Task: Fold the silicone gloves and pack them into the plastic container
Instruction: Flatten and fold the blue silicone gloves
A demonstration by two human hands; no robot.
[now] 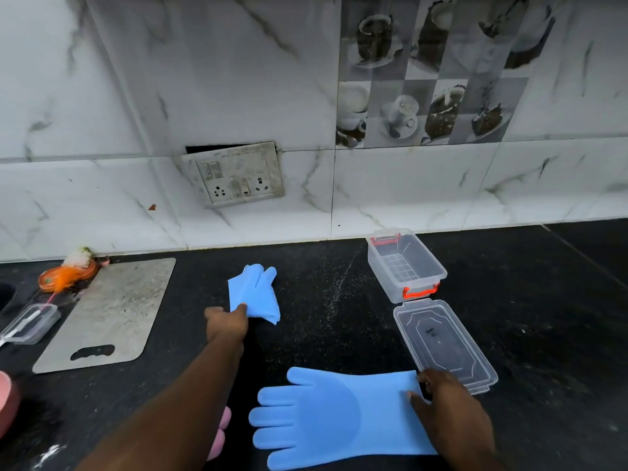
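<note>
My left hand (226, 322) pinches the near edge of the far glove (255, 292), already doubled over, bristles showing. My right hand (445, 399) pins the cuff of the near glove (326, 416), which lies flat and unfolded, fingers pointing left of that grip. The box (406, 263) stands open beyond my right hand, its lid (441, 341) between them. I judge folding half done: next, fold the flat glove, then carry both to the box.
</note>
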